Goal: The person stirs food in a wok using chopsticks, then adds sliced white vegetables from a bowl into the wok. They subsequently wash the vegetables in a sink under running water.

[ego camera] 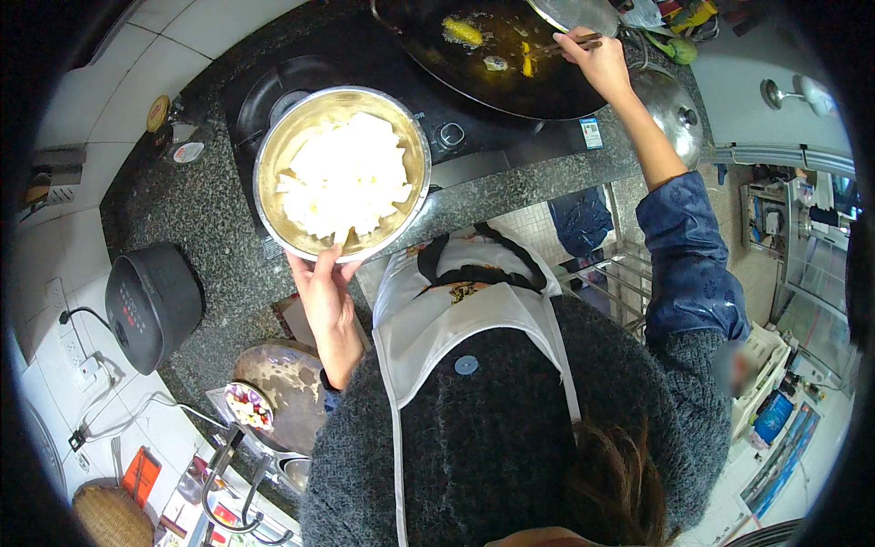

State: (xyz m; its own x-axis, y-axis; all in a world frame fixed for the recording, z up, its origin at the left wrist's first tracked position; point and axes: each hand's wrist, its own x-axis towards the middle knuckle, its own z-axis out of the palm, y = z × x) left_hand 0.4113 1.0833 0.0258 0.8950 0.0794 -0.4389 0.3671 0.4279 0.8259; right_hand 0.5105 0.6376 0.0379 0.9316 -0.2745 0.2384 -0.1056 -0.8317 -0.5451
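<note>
My left hand (327, 287) grips the near rim of a metal bowl (268, 171), tilted over the edge of the stove. Pale, overexposed cut pieces of food (345, 174) fill much of the bowl. With my right hand (595, 65) I hold a pair of wooden chopsticks (557, 46), their tips inside a large dark wok (451, 75) near a narrow yellow piece of food (527, 60). A larger yellow piece (463, 31) bubbles in the oil, and a small pale piece (495, 63) lies below it.
A round mesh strainer (581, 15) sits at the wok's right rim, above a domed metal lid (666, 113). The stove knob (451, 135) is right of the bowl. A dark rice cooker (154, 308), a round cutting board (287, 383) and a small dish of chopped ingredients (249, 407) stand left.
</note>
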